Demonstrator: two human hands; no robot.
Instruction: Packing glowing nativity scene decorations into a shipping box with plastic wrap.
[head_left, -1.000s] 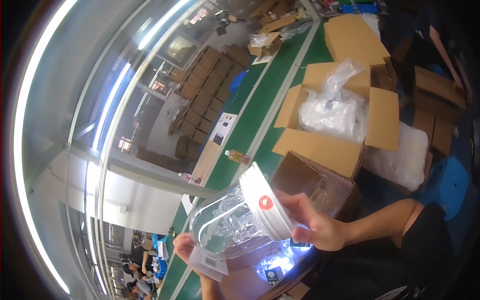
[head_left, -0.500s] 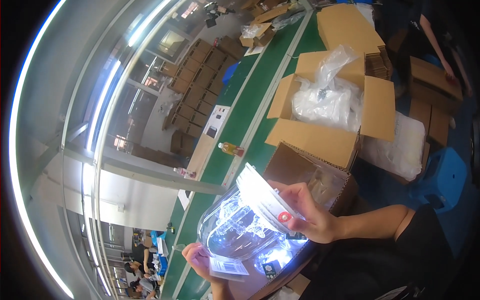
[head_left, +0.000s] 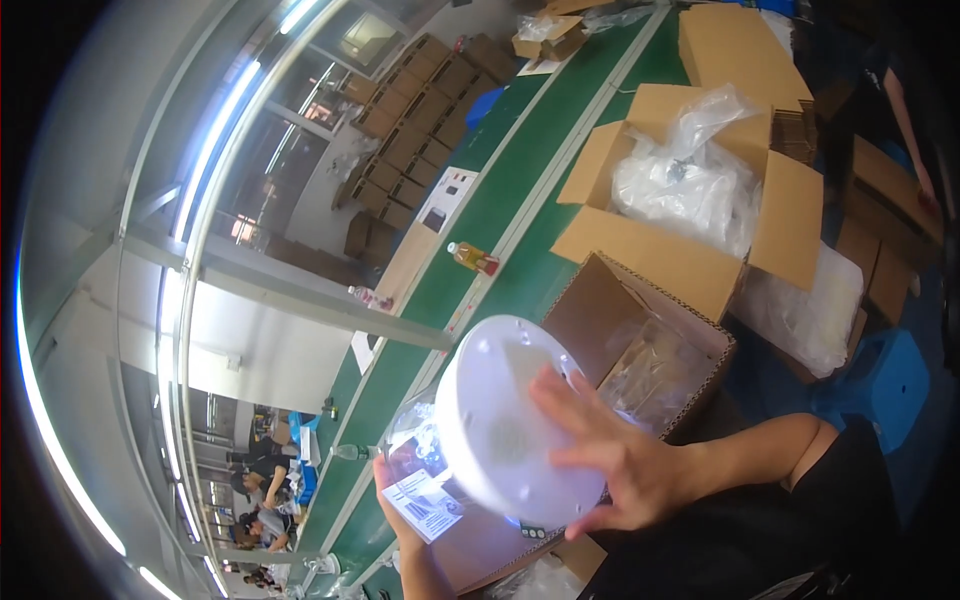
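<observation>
A lit lamp with a clear dome (head_left: 405,440) and a round white base (head_left: 500,440) is tilted so that the underside of its base faces me. My left hand (head_left: 400,515) is closed around the dome's far side, its fingers mostly hidden. Beside that hand is a white printed label (head_left: 424,505); whether it is stuck to the dome or pinched against it I cannot tell. Clear shapes glow inside the dome. Over the base's underside, my right hand (head_left: 610,455) has its fingers spread, the fingertips at its surface.
An open carton (head_left: 640,360) with clear plastic packaging stands just beyond my right hand. Behind it is a larger carton (head_left: 650,265) of bagged items. A green bench (head_left: 520,200) runs away, bearing a drink bottle (head_left: 472,258). A blue stool (head_left: 885,375) stands right. Other people work farther off.
The lamp has turned, bringing its base's underside toward me. My right hand has gone from gripping the base's rim to spread fingers over the underside. The view has shifted slightly.
</observation>
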